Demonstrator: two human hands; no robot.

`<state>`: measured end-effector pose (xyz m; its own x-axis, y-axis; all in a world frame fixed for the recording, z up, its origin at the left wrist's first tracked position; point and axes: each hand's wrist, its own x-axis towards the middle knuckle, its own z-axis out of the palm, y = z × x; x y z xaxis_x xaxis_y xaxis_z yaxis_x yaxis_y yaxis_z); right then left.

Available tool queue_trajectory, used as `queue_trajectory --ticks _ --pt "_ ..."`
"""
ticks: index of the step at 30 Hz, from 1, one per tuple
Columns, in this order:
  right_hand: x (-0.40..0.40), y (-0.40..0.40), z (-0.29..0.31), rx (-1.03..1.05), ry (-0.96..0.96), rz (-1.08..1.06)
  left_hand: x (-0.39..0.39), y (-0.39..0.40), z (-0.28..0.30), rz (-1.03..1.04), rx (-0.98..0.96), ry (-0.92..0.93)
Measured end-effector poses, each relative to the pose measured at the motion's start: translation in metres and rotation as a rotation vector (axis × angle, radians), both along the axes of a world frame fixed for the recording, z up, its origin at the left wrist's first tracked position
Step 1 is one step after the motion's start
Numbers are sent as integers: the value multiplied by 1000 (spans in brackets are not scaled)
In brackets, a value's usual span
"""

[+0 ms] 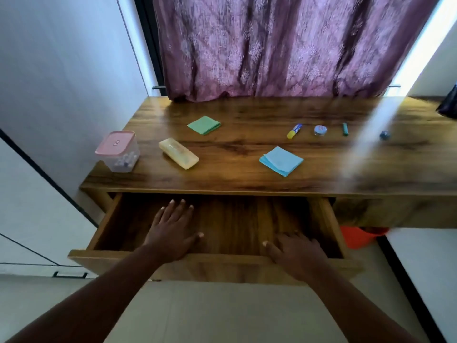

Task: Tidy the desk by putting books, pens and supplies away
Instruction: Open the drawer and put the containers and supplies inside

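desk [247, 149]: glossy grained wood | drawer [235, 226]: wood (same grain) | curtain [272, 45]: patterned cloth | container [118, 152]: clear plastic

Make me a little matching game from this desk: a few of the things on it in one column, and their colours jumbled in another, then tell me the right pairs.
Things:
1. lid of the clear box
2. paper pad near the curtain
3. paper pad near the desk's front edge
4. long case

Colours:
A. light blue
B. pale yellow
C. pink
D. green

Pairs: 1-C, 2-D, 3-A, 4-B.

All four lie on the desk top. The left hand and right hand are open and empty over the pulled-out drawer.
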<state>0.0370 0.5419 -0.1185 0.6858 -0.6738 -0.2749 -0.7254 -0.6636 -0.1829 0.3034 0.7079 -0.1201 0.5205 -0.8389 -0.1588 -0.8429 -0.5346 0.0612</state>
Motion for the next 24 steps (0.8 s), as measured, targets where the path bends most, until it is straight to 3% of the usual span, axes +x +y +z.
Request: queue_trajectory --ticks 3,7,24 --pt "-5 4 -5 36 -7 34 -1 5 -10 95 37 113" --pt "-13 13 -8 38 6 43 -14 18 -1 55 -22 49" --pt "-34 56 -1 -38 90 -11 -39 59 1 -16 -67 124"
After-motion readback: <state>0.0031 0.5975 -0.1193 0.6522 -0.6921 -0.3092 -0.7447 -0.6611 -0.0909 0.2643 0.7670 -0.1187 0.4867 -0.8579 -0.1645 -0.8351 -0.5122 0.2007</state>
